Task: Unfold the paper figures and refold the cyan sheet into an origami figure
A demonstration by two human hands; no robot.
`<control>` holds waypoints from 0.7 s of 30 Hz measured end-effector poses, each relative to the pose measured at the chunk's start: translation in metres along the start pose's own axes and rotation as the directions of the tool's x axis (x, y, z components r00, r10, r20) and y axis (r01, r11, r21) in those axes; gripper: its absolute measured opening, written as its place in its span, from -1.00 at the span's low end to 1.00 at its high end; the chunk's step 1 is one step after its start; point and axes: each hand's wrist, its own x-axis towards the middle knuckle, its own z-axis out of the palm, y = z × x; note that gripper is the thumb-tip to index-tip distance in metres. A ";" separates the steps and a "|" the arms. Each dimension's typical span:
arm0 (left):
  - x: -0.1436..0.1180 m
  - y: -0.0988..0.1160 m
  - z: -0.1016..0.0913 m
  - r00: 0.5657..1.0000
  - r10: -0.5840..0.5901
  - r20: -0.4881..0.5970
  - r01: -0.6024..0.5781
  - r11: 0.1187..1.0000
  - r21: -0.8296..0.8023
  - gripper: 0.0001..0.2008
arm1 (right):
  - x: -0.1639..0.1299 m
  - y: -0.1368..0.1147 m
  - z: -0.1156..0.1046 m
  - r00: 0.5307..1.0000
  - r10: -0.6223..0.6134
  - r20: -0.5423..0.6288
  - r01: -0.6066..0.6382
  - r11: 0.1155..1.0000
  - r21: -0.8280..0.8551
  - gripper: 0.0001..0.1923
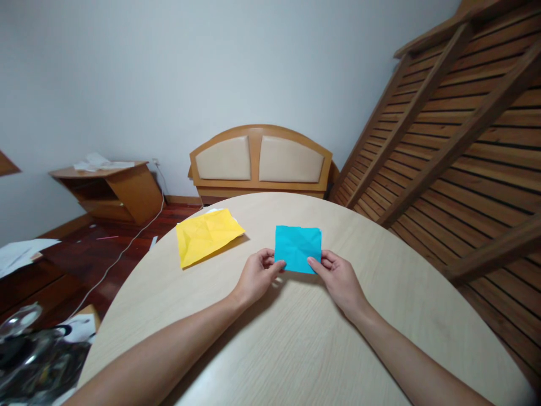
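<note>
Clock reference: middle of the pale wood-grain round counter (274,349), 12 pointing away from the person.
Blue sheet: bright cyan-blue, near-rectangular piece of creased paper (298,245), just off the middle toward 12, between the two hands; whether its underside touches the counter, cannot tell.
Left grip: left hand (257,276) pinched on the blue sheet at its 8 o'clock corner, thumb on the face, fingers curled behind.
Right grip: right hand (341,279) pinched on the same sheet at its 4 o'clock corner, thumb likewise on the face.
Yellow sheet: bright yellow four-sided creased paper (207,239), lying on the counter at 10 to 11 o'clock, apart from both hands; white edges show along its far side.
Legibility: faces of both coloured sheets show creases only; dark marks on the white paper with black marks (81,326), 8 to 9 o'clock beyond the counter, too small to read.
At 12: arched wooden headboard with two cream padded panels (256,153).
At 1 to 3: leaning brown slatted wooden frame (460,152).
At 10: low brown wooden cabinet (137,194), crumpled white material (97,162) on top; white cable (129,245) trails over the dark red floor (139,239).
</note>
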 end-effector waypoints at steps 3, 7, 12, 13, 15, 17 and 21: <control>0.004 -0.002 -0.006 0.996 0.031 -0.079 -0.026 0.998 0.062 -0.63 | -0.002 -0.001 0.003 0.994 0.072 0.086 -0.073 0.997 0.016 -0.49; 0.007 -0.001 -0.014 0.989 0.108 -0.103 -0.085 0.974 0.211 -0.63 | 0.001 -0.002 -0.003 0.993 0.081 0.081 -0.080 0.997 -0.012 -0.45; 0.005 0.001 -0.017 0.990 0.138 0.005 -0.130 0.917 0.378 -0.67 | 0.005 -0.009 -0.023 0.994 -0.085 -0.068 0.068 0.972 -0.225 -0.55; 0.004 0.001 -0.017 0.990 0.136 0.036 -0.139 0.903 0.406 -0.67 | 0.005 -0.011 -0.026 0.986 -0.166 -0.007 0.156 0.936 -0.317 -0.60; 0.003 -0.001 -0.017 0.982 0.154 0.106 -0.186 0.850 0.492 -0.67 | 0.002 -0.014 -0.028 0.928 -0.301 0.220 0.371 0.800 -0.471 -0.67; 0.004 -0.003 -0.017 0.960 0.185 0.212 -0.277 0.750 0.601 -0.68 | -0.002 -0.016 -0.026 0.820 -0.332 0.467 0.558 0.647 -0.520 -0.68; 0.006 -0.002 -0.017 0.907 0.211 0.364 -0.418 0.546 0.726 -0.71 | -0.008 -0.011 -0.020 0.698 -0.220 0.682 0.681 0.498 -0.536 -0.73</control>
